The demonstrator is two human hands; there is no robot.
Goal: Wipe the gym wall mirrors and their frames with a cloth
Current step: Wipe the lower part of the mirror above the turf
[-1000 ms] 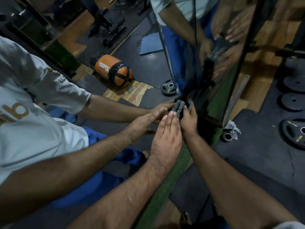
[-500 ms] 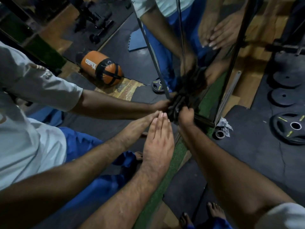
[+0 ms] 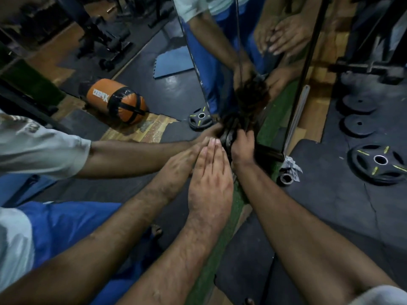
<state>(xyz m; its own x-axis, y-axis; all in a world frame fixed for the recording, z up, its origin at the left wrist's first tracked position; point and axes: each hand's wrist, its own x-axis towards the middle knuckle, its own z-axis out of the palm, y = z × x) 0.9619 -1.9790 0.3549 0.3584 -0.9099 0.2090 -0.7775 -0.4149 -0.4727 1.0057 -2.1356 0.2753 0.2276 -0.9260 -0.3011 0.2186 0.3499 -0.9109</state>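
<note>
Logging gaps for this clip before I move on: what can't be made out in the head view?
- Cloth: dark bunch, mostly hidden by the right hand; its shape is unclear.
- Left hand: lies flat with straight fingers; its palm side and what it touches are hidden.
- Mirror: dim; smears or dirt cannot be seen.

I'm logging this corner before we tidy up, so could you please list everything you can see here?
Mirror: several panels, dark-framed, on the left and ahead.
Cloth: one, dark, against the mirror frame.
Weight plate: one, black with yellow marks, floor right.
Plain plates: two, black, beyond it.
Crumpled paper: one, grey-white, at the mirror's foot.
Metal ring: one, beside the paper.
Left hand: flat on the glass.
Right hand: grips the cloth.
</note>
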